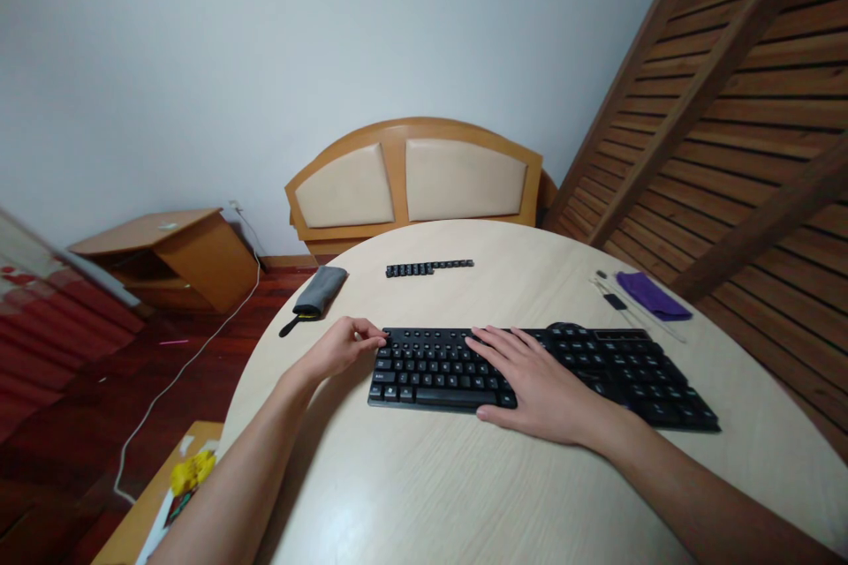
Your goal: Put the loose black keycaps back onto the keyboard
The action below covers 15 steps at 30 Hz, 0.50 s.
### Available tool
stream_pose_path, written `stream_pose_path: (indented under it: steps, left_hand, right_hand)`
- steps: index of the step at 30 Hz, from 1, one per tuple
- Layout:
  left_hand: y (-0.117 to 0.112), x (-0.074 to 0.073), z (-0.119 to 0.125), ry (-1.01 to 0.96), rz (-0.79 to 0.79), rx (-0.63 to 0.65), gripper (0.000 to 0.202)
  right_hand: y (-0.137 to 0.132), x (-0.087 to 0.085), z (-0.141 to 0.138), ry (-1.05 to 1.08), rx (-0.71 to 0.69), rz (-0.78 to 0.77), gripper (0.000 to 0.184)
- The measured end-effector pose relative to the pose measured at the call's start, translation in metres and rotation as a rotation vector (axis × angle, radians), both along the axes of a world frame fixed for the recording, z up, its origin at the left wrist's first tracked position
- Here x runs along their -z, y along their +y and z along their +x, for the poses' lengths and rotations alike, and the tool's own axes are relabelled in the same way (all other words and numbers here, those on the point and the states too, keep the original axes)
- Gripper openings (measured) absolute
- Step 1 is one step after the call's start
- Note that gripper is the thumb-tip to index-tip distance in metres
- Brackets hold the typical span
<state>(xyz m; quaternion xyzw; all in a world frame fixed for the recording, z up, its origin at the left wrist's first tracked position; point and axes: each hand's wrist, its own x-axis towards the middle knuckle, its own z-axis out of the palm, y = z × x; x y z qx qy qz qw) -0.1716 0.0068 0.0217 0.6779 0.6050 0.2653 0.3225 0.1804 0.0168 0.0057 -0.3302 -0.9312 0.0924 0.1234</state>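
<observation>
Two hands are at the keyboard (450, 371), which lies flat on the table (397, 485), its long side running left to right in front of the person. It is black, with pale markings on the keys, a long space bar along the near edge and a number pad at the right end. Its surface is partly covered by the right hand (526, 375), which is laid open, palm down, fingers apart across the keys, gripping nothing. The left hand (348, 346) has its thumb and fingertips drawn close together at the far left corner; whether a key is pinched between them, I cannot tell.

Beyond the keyboard, loose keys (411, 270) lie in a neat strip, doubled on the left and single on the right.

To the left is a grey pouch (321, 289), with a bit of yellow at its near end and a black tab (289, 327) sticking out; the rest of its contents are hidden. On the right lies a purple cloth (653, 296), with thin pale strands and small dark pieces beside it. Past the table, a wooden cabinet (218, 260) has an open compartment, dark inside.
</observation>
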Motion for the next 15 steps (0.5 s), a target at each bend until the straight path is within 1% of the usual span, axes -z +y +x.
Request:
stream_pose_path:
  steps: [5, 9, 13, 15]
  left_hand:
    - [0.0007, -0.0004, -0.0003, 0.022, 0.022, -0.007, 0.037]
    - [-0.0001, -0.0012, -0.0009, 0.099, 0.027, 0.035, 0.035]
    - [-0.0023, -0.0018, -0.0020, 0.104, 0.032, 0.061, 0.033]
    - [-0.0034, -0.0015, -0.0023, 0.112, 0.075, 0.099, 0.031]
  right_hand:
    - [0.0004, 0.0003, -0.0008, 0.019, -0.002, -0.007, 0.088]
    - [0.0001, -0.0001, -0.0009, 0.033, -0.003, -0.014, 0.088]
    - [0.0000, -0.0002, -0.0003, 0.022, -0.003, -0.010, 0.087]
    - [0.0002, 0.0002, -0.0001, 0.015, -0.004, -0.008, 0.088]
